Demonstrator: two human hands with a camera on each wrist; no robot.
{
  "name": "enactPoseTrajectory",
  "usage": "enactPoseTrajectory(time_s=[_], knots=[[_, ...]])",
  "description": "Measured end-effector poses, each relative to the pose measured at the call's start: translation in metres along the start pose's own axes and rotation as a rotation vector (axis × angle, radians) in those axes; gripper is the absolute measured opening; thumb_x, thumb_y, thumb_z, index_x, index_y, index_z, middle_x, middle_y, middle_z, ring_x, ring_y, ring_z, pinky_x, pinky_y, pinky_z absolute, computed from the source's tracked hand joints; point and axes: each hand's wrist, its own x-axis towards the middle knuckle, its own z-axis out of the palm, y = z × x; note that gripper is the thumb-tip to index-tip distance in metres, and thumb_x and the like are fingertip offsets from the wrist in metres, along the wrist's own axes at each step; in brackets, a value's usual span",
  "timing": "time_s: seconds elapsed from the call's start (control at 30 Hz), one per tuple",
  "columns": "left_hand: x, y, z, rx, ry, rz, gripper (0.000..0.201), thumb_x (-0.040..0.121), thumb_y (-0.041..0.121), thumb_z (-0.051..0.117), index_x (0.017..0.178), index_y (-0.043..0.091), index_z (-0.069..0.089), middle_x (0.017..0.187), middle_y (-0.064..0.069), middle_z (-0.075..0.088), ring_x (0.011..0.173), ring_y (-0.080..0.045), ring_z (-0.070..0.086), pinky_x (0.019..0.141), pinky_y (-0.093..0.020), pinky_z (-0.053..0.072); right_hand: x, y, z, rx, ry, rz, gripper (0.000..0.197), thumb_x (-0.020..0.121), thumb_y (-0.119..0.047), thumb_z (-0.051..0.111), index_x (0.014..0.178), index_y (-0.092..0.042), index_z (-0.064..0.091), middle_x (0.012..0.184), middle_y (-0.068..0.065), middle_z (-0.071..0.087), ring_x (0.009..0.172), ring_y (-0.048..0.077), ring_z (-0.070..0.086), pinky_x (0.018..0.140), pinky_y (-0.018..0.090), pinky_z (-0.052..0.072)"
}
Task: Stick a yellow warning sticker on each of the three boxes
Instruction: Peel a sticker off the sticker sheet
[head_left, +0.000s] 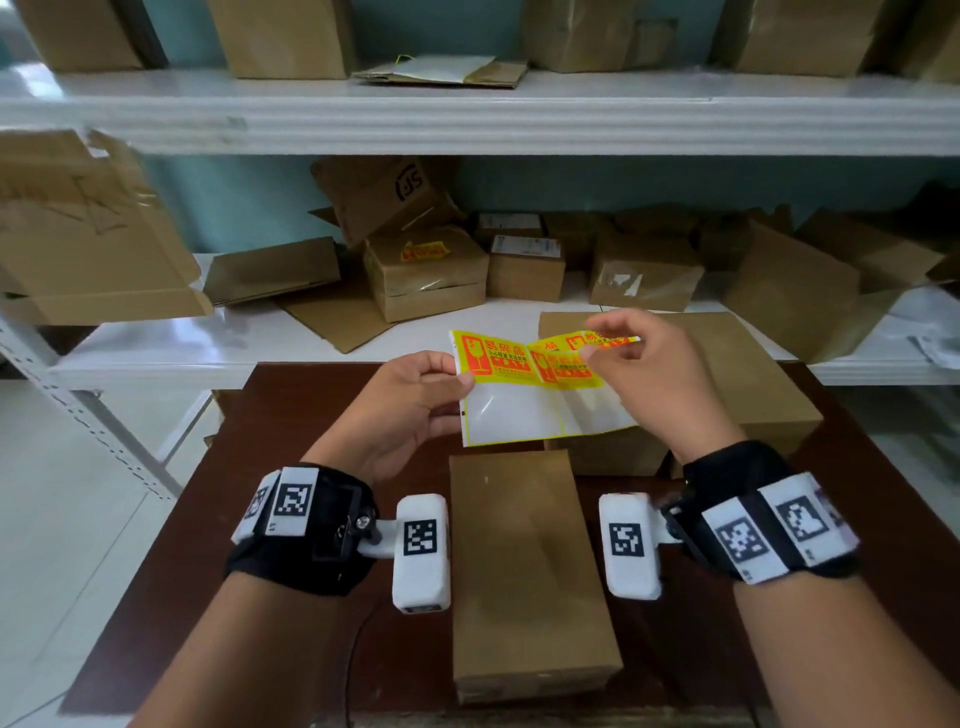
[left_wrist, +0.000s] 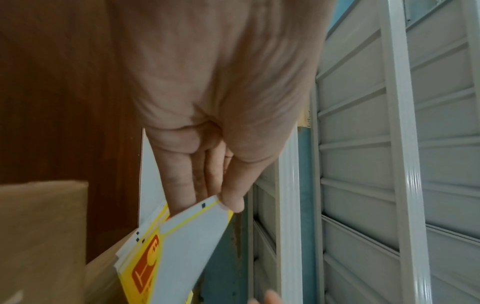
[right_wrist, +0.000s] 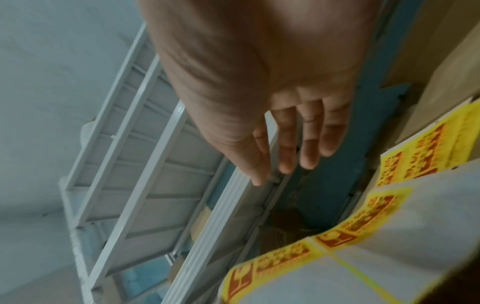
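Observation:
A sticker sheet (head_left: 540, 415) hangs in the air over the table, with yellow and red warning stickers along its top and bare white backing below. My left hand (head_left: 452, 395) pinches its left edge, thumb on top, as the left wrist view shows (left_wrist: 207, 197) on the sheet (left_wrist: 187, 246). My right hand (head_left: 595, 343) pinches one yellow sticker (head_left: 608, 341) lifted from the sheet's upper right. Three plain brown boxes stand on the table: a long one (head_left: 524, 561) nearest me, a small one (head_left: 608, 460) under the sheet, a large one (head_left: 748, 384) at the right.
The dark brown table (head_left: 291, 467) butts against a white metal shelf rack (head_left: 208, 343) loaded with cardboard boxes. One shelf box (head_left: 426, 280) carries a yellow sticker. White tiled floor lies to the left of the table.

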Motion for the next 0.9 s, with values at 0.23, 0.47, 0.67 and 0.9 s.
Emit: enactPoseTrajectory(time_s=[0.23,0.47,0.67,0.9], knots=[[0.001,0.000,0.011,-0.015,-0.056,-0.027,0.008,0.093,0.004,0.063,0.089,0.011,0.062,0.101,-0.015,0.068,0.095,-0.027,0.066,0.089,-0.044,0.059,-0.017,-0.018,0.030,-0.031,-0.154,-0.172,0.009,0.086,-0.025,0.075,0.090,-0.033,0.076,0.076,-0.016,0.069,0.062,-0.002,0.055,0.066,0.024,0.046],[-0.003,0.001,0.016,0.073,-0.089,-0.054,0.023,0.097,0.014,0.060,0.114,0.000,0.067,0.103,-0.019,0.069,0.088,-0.026,0.067,0.084,-0.039,0.059,-0.020,-0.018,0.038,-0.080,-0.211,-0.152,0.010,0.084,-0.028,0.078,0.094,-0.029,0.077,0.079,-0.015,0.071,0.062,-0.011,0.056,0.063,0.015,0.040],[-0.006,0.001,0.018,0.119,-0.102,-0.073,0.009,0.095,0.011,0.061,0.098,0.009,0.070,0.097,-0.017,0.071,0.085,-0.027,0.069,0.081,-0.040,0.059,-0.021,-0.015,0.038,-0.107,-0.203,-0.144,0.005,0.083,-0.029,0.078,0.088,-0.029,0.076,0.078,-0.015,0.071,0.063,-0.012,0.056,0.061,0.016,0.038],[-0.007,0.000,0.019,0.153,-0.123,-0.062,0.009,0.094,0.007,0.062,0.088,0.010,0.067,0.074,-0.004,0.071,0.062,-0.011,0.068,0.058,-0.027,0.059,-0.021,-0.012,0.038,-0.109,-0.213,-0.126,0.007,0.082,-0.025,0.080,0.089,-0.026,0.077,0.079,-0.015,0.072,0.065,-0.013,0.057,0.061,0.011,0.037]])
